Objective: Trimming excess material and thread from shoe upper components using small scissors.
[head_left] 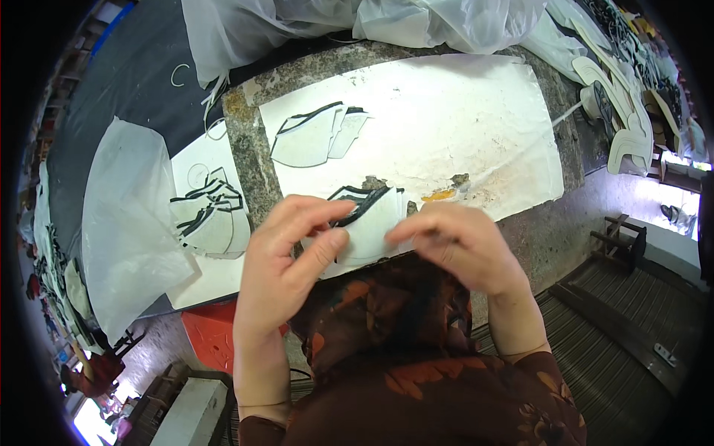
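A white curved panel with black edging (372,234) lies at the near edge of the white sheet, in front of me. My left hand (286,249) is on its left side, thumb and index finger gripping near the black edge. My right hand (465,245) is at the panel's right side with bent fingers, one fingertip near its edge. Those fingers are partly hidden and slightly blurred, so their grip is unclear. More dark-edged panel parts show under or behind this panel. Farther back, a small group of overlapping white panels (309,140) lies on the sheet.
The worn white sheet (461,126) covers a speckled stone slab (249,137). To the left, black-edged panels are piled (212,227) beside a translucent plastic bag (130,223). More plastic sheeting (446,22) lies at the back. A small fan-like object (597,102) stands right. A red container (210,338) is below left.
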Demonstrator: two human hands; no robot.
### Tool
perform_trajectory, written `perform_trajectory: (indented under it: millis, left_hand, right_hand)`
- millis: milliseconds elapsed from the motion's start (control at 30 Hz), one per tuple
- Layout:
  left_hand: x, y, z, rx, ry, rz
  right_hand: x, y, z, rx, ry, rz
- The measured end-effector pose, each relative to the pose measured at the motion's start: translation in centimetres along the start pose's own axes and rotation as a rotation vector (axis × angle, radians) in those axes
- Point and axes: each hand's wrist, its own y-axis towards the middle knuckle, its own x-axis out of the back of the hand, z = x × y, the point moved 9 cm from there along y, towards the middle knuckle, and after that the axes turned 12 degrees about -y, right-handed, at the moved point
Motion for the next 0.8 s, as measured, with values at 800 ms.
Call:
perform_trajectory:
  millis: [800]
  left_hand:
    - [-5.2,-2.9,3.2,0.444,-0.751,0.102]
  right_hand:
    - [-2.6,-1.8,3.2,0.148,0.019,0.055]
